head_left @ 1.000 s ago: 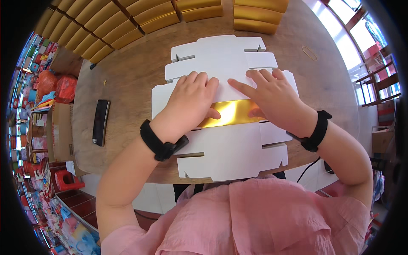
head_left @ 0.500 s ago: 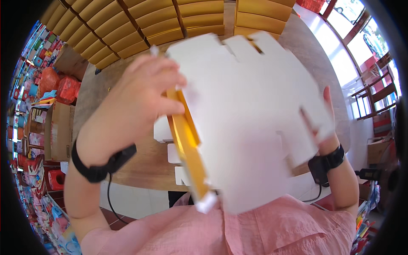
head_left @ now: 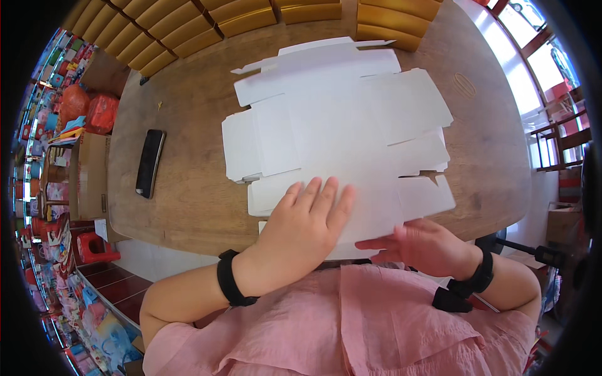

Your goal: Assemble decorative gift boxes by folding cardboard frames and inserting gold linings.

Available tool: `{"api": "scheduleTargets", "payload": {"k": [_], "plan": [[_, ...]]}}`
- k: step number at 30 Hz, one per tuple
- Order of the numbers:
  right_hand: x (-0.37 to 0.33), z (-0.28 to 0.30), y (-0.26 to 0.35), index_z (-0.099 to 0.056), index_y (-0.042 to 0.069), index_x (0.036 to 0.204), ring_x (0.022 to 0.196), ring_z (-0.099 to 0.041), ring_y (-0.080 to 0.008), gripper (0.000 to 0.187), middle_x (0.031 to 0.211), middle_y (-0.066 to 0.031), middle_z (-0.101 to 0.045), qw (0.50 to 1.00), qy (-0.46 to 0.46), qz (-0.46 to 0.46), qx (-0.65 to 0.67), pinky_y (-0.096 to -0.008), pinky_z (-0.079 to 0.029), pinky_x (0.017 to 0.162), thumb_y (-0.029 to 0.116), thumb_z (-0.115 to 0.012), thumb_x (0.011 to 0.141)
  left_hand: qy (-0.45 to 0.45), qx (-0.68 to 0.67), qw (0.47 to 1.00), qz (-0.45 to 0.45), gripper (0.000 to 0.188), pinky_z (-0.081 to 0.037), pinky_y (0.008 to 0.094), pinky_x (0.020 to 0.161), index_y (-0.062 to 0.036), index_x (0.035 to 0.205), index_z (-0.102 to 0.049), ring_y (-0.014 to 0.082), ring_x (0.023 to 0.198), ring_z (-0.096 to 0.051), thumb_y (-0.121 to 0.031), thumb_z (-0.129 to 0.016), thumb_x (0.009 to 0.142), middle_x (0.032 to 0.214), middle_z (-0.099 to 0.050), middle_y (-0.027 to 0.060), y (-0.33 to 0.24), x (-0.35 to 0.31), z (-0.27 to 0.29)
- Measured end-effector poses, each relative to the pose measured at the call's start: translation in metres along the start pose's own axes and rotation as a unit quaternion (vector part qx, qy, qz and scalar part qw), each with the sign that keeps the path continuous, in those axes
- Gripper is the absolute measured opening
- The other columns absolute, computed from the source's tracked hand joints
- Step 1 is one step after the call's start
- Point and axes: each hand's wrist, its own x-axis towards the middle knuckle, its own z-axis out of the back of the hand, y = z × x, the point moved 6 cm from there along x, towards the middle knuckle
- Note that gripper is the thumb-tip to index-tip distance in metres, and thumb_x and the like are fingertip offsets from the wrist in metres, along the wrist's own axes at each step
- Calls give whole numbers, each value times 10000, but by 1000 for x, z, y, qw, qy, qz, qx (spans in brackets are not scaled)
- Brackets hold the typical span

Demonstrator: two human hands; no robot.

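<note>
A flat, unfolded box blank [head_left: 338, 119], white side up with cut flaps along its edges, lies on the wooden table in front of me. Edges of more white blanks show beneath it at the left and right. My left hand [head_left: 313, 216] rests palm down on the near part of the blank, fingers stretched out and slightly spread. At the near right edge of the blank is my right hand [head_left: 426, 247], its fingers extended leftward and apart. It appears to touch the edge but grips nothing that I can see. Both wrists wear black bands.
Gold boxes [head_left: 194, 28] stand stacked along the far edge of the table [head_left: 188, 213]. A dark phone [head_left: 150, 164] lies at the left, and a rubber band [head_left: 464, 85] at the far right. Left of the table are a cardboard carton [head_left: 91, 175] and a red stool [head_left: 97, 246].
The blank, raised and tilted between both hands with a gold strip showing, now lies flat, white side up. Both hands have come down toward its near edge, and the left has let go.
</note>
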Motion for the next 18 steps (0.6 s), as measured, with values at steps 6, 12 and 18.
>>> {"api": "scheduleTargets", "payload": {"k": [6,12,18], "plan": [[-40,-81,56,-610,37,1258,857,-643,-222,540,974,-87,-648,586,32,352,-729,-364,-514,765,104,-779,750,20,-115,993,-8,452,-518,431,942,21,1208,-626,352,1129,-648,5,-644,756,1210,-673,212,13,-6,25],[46,-20,72,-549,15,1257,839,-660,-314,563,903,-172,-670,554,-74,187,-808,-379,-495,740,118,-775,752,171,-327,919,138,329,-514,429,827,-13,1099,-626,349,969,-667,-48,-720,787,1011,-688,186,65,28,1],[57,-2,81,-586,22,1218,908,-642,-345,467,953,-167,-670,685,-111,172,-699,-420,-498,805,84,-758,788,53,-295,942,151,196,-511,395,713,0,975,-608,334,738,-655,-96,-715,842,812,-682,164,73,31,5]]}}
